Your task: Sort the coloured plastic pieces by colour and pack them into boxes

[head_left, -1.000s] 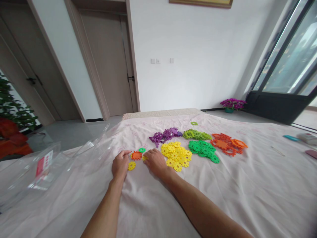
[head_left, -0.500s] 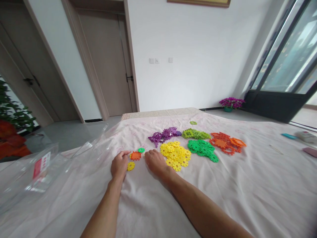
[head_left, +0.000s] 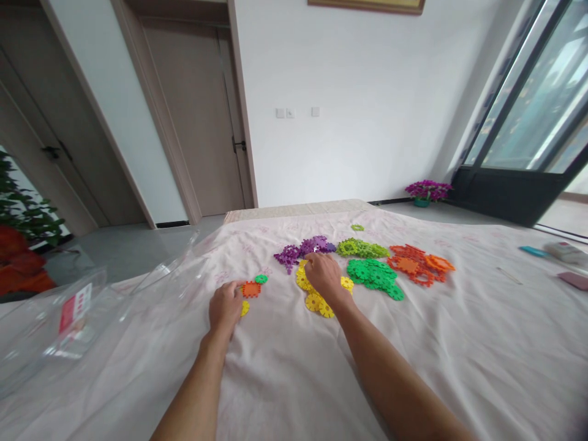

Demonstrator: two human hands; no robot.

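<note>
A person's bare left hand [head_left: 225,306], fingers loosely curled, rests on a pale pink, faintly flowered cloth [head_left: 285,380], its fingertips at the left edge of an orange, square, tooth-edged plastic piece [head_left: 251,290]; whether it grips anything cannot be told. A small green, round, notched plastic disc [head_left: 261,278] sits at the square's far right corner, and a yellow, round, notched plastic disc [head_left: 245,308], partly hidden by the hand, lies on the near side. To the right, the bare right hand [head_left: 325,272] bends over a heap of yellow, flower-shaped plastic discs [head_left: 315,301], covering its middle, with fingertips close to a pile of purple, notched plastic pieces [head_left: 288,255]; the fingers' undersides are hidden, so their hold cannot be told. Farther right lie a heap of green, round, notched plastic discs [head_left: 374,272], a row of yellow-green, toothed plastic pieces [head_left: 362,248] just beyond it, and a pile of orange-red, toothed plastic pieces [head_left: 408,264] beside both. A single yellow-green plastic ring [head_left: 357,227] lies apart near the far edge. At left is a clear plastic bag with a red-and-white label [head_left: 73,309], well apart from the heaps
</note>
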